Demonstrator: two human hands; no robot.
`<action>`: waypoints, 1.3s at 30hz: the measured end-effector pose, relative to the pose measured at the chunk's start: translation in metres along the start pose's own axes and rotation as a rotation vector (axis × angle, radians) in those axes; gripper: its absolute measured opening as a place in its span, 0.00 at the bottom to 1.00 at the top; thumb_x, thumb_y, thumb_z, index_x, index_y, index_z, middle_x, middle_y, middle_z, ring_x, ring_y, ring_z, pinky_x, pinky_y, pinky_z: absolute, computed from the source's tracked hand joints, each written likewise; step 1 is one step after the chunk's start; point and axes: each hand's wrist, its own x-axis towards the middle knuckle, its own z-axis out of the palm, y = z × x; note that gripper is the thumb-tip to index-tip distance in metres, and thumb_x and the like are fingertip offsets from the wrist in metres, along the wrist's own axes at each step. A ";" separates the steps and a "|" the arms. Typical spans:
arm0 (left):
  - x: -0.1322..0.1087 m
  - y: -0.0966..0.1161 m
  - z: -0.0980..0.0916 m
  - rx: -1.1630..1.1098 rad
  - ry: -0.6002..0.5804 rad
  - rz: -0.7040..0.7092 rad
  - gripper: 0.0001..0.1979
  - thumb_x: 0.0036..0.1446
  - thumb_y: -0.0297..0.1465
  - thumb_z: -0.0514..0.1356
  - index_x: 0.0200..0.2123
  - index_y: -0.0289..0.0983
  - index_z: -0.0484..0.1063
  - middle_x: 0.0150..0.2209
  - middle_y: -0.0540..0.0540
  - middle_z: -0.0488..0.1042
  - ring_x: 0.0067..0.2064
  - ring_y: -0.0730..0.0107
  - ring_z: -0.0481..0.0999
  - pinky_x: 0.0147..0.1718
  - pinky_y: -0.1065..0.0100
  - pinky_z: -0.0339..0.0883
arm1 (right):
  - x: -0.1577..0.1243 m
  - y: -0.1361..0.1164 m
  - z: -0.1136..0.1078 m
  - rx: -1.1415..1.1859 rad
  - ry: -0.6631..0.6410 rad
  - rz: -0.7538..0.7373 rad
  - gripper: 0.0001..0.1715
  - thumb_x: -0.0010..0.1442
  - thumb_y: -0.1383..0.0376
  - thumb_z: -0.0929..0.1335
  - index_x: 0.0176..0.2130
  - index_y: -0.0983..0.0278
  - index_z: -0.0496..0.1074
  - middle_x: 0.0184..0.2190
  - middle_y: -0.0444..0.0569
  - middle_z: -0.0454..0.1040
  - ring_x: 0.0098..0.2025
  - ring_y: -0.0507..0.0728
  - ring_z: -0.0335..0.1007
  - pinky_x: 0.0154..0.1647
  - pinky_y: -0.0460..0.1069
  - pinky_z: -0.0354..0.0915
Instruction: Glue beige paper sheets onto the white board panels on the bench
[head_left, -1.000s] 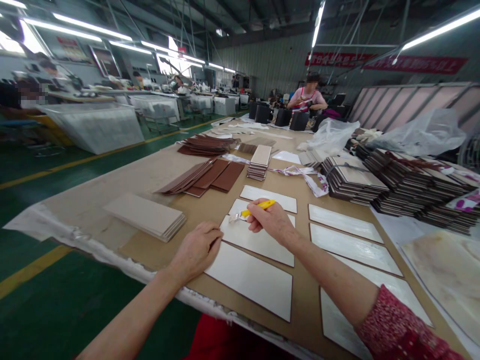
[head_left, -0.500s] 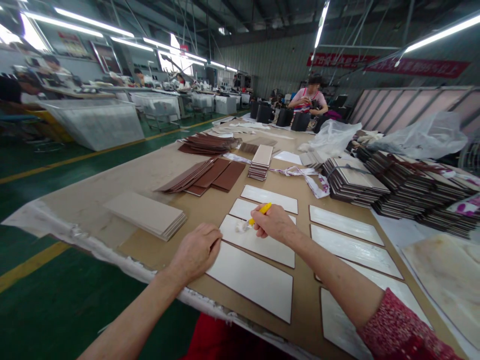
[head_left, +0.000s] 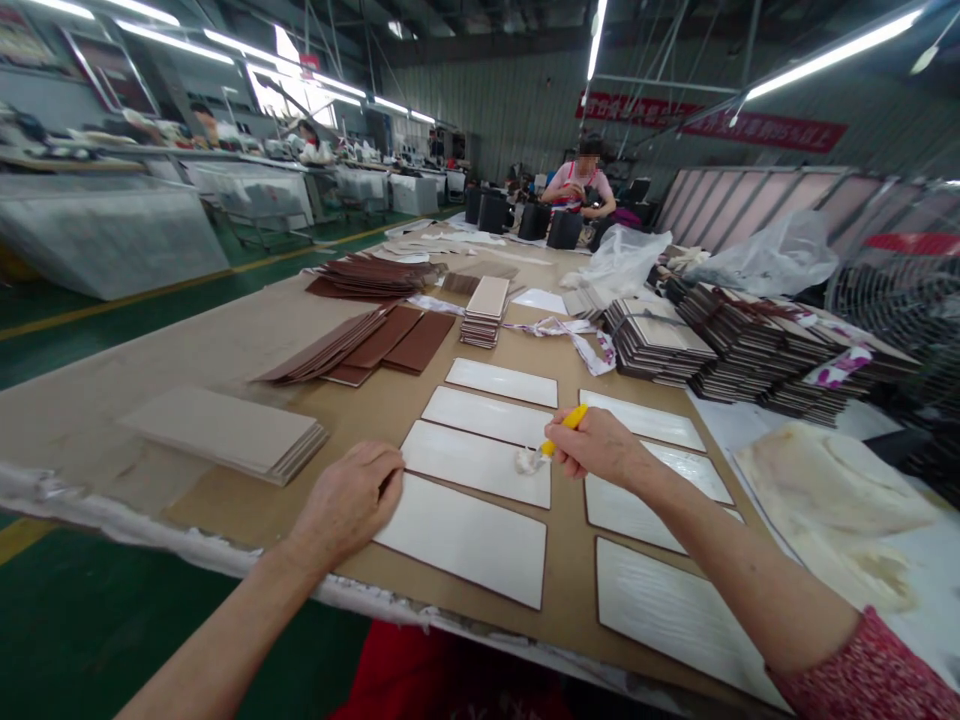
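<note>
Workshop table (head_left: pixel 217 335), white panels (head_left: pixel 465 540) in two columns: right hand (head_left: pixel 600 443) grasps yellow brush (head_left: pixel 574 418), bristles (head_left: pixel 529 461) on a left-column panel (head_left: pixel 465 458); left hand (head_left: pixel 356 495) curled at its left edge, grip unclear.

Red banner (head_left: pixel 765 127) (its lettering unreadable)

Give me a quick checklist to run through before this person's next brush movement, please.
1. Brush in the right hand: ok, gripped by its yellow handle.
2. Bristles over the second-nearest left-column panel: ok, near its right end.
3. Left hand at that panel's left edge: ok.
4. Pressing firmly there: cannot tell.
5. Right-column panels fully visible: not ok, the right forearm hides parts.
</note>
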 end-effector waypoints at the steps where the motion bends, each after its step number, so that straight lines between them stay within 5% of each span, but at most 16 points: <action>1: 0.000 0.000 0.000 0.002 -0.003 -0.001 0.07 0.62 0.27 0.52 0.37 0.38 0.70 0.39 0.44 0.73 0.43 0.60 0.71 0.46 0.59 0.66 | -0.003 0.003 -0.003 -0.003 0.002 0.011 0.09 0.58 0.63 0.64 0.32 0.66 0.71 0.23 0.47 0.76 0.20 0.53 0.72 0.19 0.45 0.68; 6: 0.000 0.000 -0.001 0.009 0.005 0.008 0.07 0.62 0.27 0.52 0.37 0.38 0.70 0.39 0.44 0.73 0.43 0.60 0.71 0.46 0.59 0.66 | -0.018 0.009 -0.018 -0.019 0.025 0.011 0.09 0.59 0.63 0.63 0.33 0.65 0.70 0.21 0.45 0.74 0.20 0.53 0.72 0.19 0.44 0.67; 12: 0.000 -0.001 0.000 0.005 0.022 0.026 0.07 0.62 0.28 0.52 0.37 0.38 0.69 0.39 0.44 0.73 0.43 0.60 0.71 0.46 0.59 0.66 | -0.026 -0.016 -0.022 -0.251 0.074 -0.068 0.13 0.59 0.63 0.62 0.31 0.65 0.72 0.20 0.46 0.75 0.20 0.53 0.71 0.22 0.44 0.63; 21: 0.000 0.000 -0.002 -0.011 0.024 0.019 0.07 0.62 0.26 0.52 0.36 0.38 0.70 0.40 0.44 0.71 0.44 0.61 0.70 0.46 0.59 0.66 | -0.001 -0.062 0.033 -0.253 -0.050 -0.165 0.11 0.57 0.64 0.63 0.31 0.65 0.73 0.24 0.48 0.78 0.21 0.53 0.72 0.23 0.45 0.62; 30: -0.002 0.001 -0.002 0.023 0.031 -0.021 0.07 0.61 0.26 0.53 0.35 0.38 0.70 0.35 0.45 0.70 0.41 0.61 0.70 0.44 0.59 0.66 | 0.038 -0.092 0.087 0.247 -0.083 -0.221 0.10 0.60 0.62 0.62 0.35 0.64 0.70 0.25 0.47 0.77 0.23 0.53 0.75 0.21 0.44 0.69; 39: -0.003 0.004 -0.002 0.041 0.049 -0.064 0.05 0.59 0.26 0.53 0.34 0.38 0.68 0.33 0.45 0.70 0.39 0.61 0.70 0.41 0.61 0.66 | 0.032 -0.081 0.086 0.124 -0.072 -0.214 0.10 0.57 0.63 0.64 0.27 0.65 0.69 0.20 0.48 0.75 0.18 0.53 0.72 0.17 0.43 0.63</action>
